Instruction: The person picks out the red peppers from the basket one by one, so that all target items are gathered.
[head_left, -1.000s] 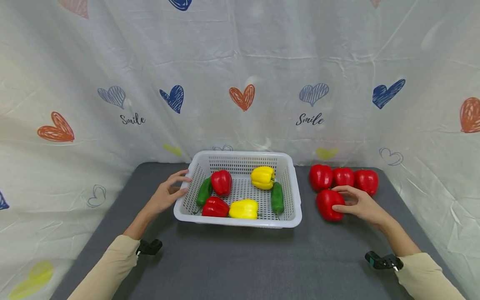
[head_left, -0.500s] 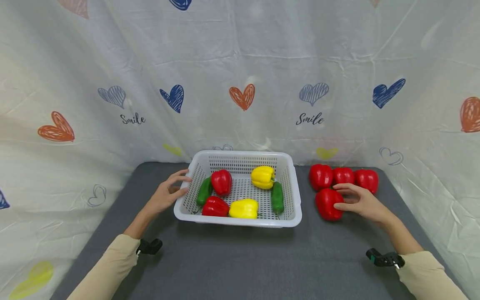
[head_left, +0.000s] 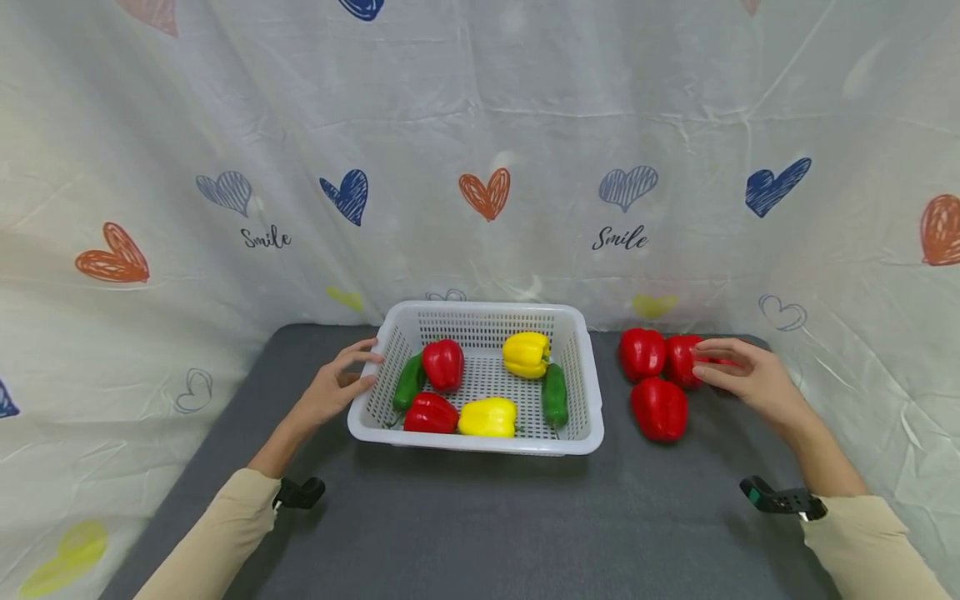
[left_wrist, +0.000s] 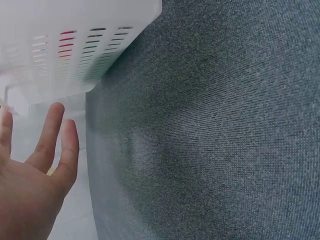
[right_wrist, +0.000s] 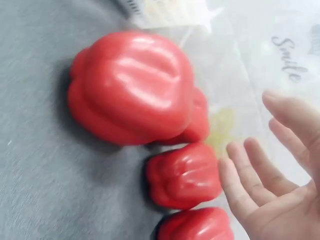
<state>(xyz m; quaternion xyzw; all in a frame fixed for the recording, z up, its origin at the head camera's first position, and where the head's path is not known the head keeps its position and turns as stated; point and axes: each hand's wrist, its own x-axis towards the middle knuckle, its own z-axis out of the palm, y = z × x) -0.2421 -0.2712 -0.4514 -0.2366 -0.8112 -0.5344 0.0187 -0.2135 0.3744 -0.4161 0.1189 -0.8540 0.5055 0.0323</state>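
Note:
A white basket (head_left: 480, 445) sits mid-table with two red, two yellow and two green peppers in it. My left hand (head_left: 337, 387) rests open against its left wall; the left wrist view shows the straight fingers (left_wrist: 47, 145) under the basket (left_wrist: 75, 45). To the right on the grey table lie red peppers: one in front (head_left: 659, 407) and a back row (head_left: 642, 353). My right hand (head_left: 738, 371) hovers open over the row's right end and hides the last pepper. In the right wrist view its fingers (right_wrist: 250, 185) are straight beside a red pepper (right_wrist: 185, 175) and hold nothing.
A white cloth with heart prints (head_left: 487, 193) hangs close behind and along both sides of the table. Bare grey table surface (head_left: 525, 525) lies in front of the basket. A black wrist camera mount (head_left: 776, 500) sits on each forearm.
My right hand has let go of the front red pepper and moved back and right to the far row. The front pepper stays where it was. The left hand has not moved.

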